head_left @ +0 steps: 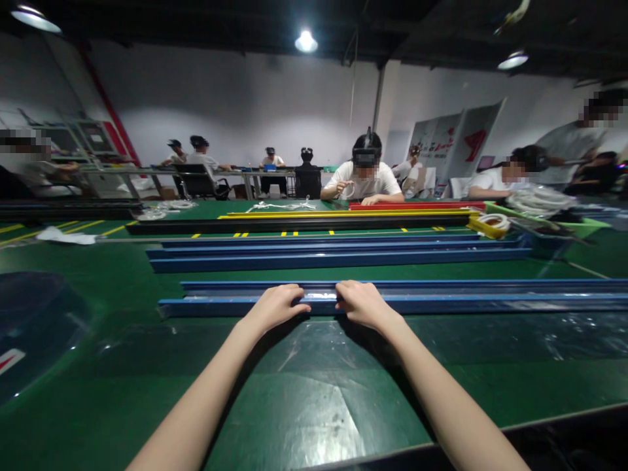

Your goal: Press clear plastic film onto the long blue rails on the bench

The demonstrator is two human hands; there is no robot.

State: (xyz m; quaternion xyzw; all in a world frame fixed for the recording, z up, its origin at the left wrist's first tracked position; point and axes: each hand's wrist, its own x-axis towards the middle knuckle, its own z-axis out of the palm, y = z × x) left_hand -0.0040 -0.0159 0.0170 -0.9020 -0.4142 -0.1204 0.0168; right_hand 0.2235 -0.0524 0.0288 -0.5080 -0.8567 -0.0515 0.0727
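Note:
A long blue channel [441, 304] lies crosswise on the green tabletop in front of me, its two raised edges running left to right and a shiny surface between them. My left hand [275, 306] grips it left of the middle, thumb at the near edge and fingers bent over towards the far one. A short gap away, my right hand [366, 305] holds the same channel, its fingers curled inward and partly hidden behind the hand. Under the channel, a strip of clear plastic film [314, 343] covers part of the table.
Beyond lie more blue channels [338, 260], a black bar [294, 226], yellow strips [353, 214] and a red strip [417, 205]. A yellow container [488, 226] and green tray [583, 229] are at right. Opposite sits a person [366, 173]. Clear plastic [39, 327] lies left.

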